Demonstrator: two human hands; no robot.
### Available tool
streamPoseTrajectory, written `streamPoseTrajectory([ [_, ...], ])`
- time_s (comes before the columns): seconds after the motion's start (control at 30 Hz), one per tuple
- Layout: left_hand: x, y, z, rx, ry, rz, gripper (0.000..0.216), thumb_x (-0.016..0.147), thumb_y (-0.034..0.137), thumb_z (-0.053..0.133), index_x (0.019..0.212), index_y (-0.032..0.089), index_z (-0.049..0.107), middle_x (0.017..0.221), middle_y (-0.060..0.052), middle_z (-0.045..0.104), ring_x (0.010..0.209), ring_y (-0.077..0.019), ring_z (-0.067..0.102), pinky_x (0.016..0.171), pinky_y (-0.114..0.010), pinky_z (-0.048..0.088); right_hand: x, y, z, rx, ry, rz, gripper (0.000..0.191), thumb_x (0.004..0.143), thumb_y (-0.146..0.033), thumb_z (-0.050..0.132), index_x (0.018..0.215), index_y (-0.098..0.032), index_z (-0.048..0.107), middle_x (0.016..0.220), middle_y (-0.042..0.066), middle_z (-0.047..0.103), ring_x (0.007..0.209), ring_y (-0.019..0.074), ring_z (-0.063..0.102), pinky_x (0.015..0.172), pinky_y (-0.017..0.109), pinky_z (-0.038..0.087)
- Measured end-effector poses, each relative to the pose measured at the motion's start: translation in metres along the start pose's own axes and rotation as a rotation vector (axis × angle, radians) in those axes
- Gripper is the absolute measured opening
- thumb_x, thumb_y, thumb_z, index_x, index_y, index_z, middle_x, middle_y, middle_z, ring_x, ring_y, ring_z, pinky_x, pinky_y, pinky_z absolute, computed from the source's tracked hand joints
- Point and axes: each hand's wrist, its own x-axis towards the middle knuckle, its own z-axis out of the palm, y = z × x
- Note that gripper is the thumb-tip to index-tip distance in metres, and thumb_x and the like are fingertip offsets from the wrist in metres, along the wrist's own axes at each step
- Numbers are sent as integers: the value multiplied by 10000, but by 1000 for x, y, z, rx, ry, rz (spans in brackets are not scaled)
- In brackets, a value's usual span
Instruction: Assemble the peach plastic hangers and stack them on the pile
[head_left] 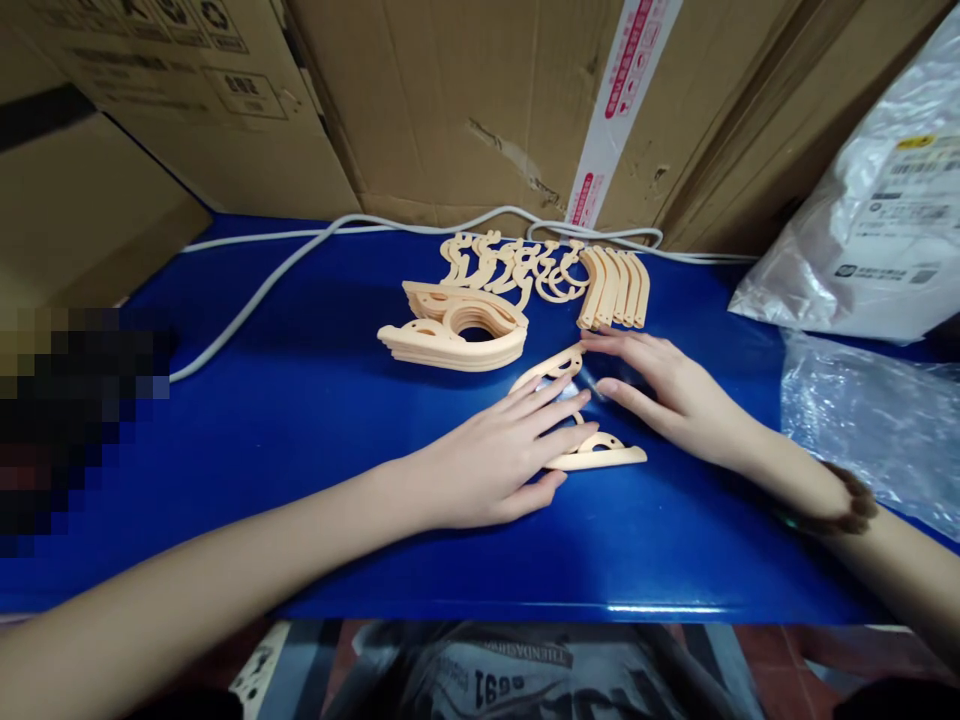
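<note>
The left hand (499, 465) is lying flat, fingers spread, hiding the middle of a flat peach-coloured curved plastic piece (600, 456) on the blue bench (300, 400); the right hand (671, 395), also spread flat, is touching its far end.

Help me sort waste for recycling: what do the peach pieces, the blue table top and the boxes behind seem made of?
Peach pieces: probably moulded plastic, matte; identical flat cut-out shapes with smooth edges.
Table top: hard, glossy, perhaps painted or laminated; light reflects along its front edge.
Boxes: cardboard, matte brown, with a torn patch and tape.
</note>
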Motion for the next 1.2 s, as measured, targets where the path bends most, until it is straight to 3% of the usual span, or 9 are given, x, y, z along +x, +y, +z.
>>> streamPoseTrajectory([
  [0.1, 0, 0, 0, -4, -5, 0, 558, 1068, 362, 503, 1550, 84, 459, 1657, -195, 381, 1610, -354, 196, 1311, -614, 194, 18, -3, -10, -43, 44, -25, 346, 1043, -409, 514, 1271, -180, 639, 1325, 146, 708, 1266, 279, 636, 1070, 480, 494],
  [0.23, 1, 0, 3, 31, -1, 11, 533, 1086, 385, 485, 1566, 154, 465, 1657, -188, 382, 1599, -363, 235, 1295, -653, 184, 60, -3, -18, -179, 37, -27, 338, 1039, -388, 479, 1173, -171, 701, 1191, 149, 725, 1145, 305, 654, 1000, 460, 491],
  [0.37, 2, -1, 4, 87, -26, 28, 490, 1104, 350, 429, 1573, 214, 472, 1674, -181, 357, 1599, -377, 231, 1289, -655, 191, 108, 2, -8, -336, 6, 68, 293, 999, -324, 524, 1127, -172, 740, 1122, 137, 713, 1118, 314, 626, 961, 439, 459],
  [0.5, 2, 0, 3, 100, -44, 27, 489, 1108, 329, 402, 1589, 252, 451, 1685, -174, 340, 1595, -394, 232, 1285, -652, 199, 140, 6, 9, -383, 16, 143, 267, 948, -372, 605, 994, -156, 756, 1093, 156, 703, 1065, 334, 623, 929, 449, 447],
  [0.77, 3, 0, 0, 44, 5, 51, 465, 1091, 354, 470, 1533, 227, 533, 1658, -204, 380, 1600, -366, 242, 1286, -632, 213, 157, 1, 16, -442, 20, 241, 315, 876, -390, 701, 1002, -107, 759, 1067, 186, 717, 1025, 339, 634, 907, 469, 464],
  [0.9, 4, -2, 1, 19, 45, 65, 456, 1073, 402, 514, 1488, 227, 588, 1647, -202, 399, 1597, -365, 257, 1287, -639, 210, 163, 0, 17, -468, 15, 245, 271, 888, -337, 679, 976, -95, 763, 1077, 190, 723, 1058, 345, 632, 937, 486, 460],
  [1.2, 2, -3, 2, 37, 0, 33, 482, 1078, 440, 489, 1528, 277, 547, 1669, -213, 351, 1596, -419, 211, 1262, -665, 245, 173, -6, 26, -519, 31, 278, 260, 882, -206, 593, 1015, -55, 759, 1040, 195, 730, 1092, 366, 627, 1000, 555, 417],
])
